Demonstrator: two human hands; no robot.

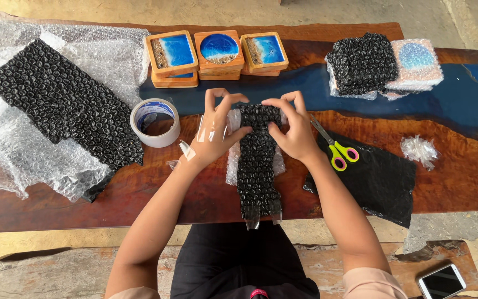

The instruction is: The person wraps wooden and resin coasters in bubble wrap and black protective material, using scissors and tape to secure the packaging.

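My left hand (214, 132) and my right hand (293, 128) both press on a strip of black bubble wrap (256, 166) lying over a piece of clear bubble wrap on the wooden table (460, 177). The strip is folded around something at its far end, where my fingers grip it. Short pieces of clear tape stick to my left hand and to the strip's near end. A roll of tape (155, 122) stands just left of my left hand. Scissors with yellow and pink handles (336, 148) lie beside my right hand.
Three stacks of wooden coasters with blue resin (217, 52) sit at the back. Wrapped bundles (385, 65) lie at the back right. Large sheets of black and clear bubble wrap (56, 105) cover the left. A black sheet (377, 180) and a phone (442, 281) lie to the right.
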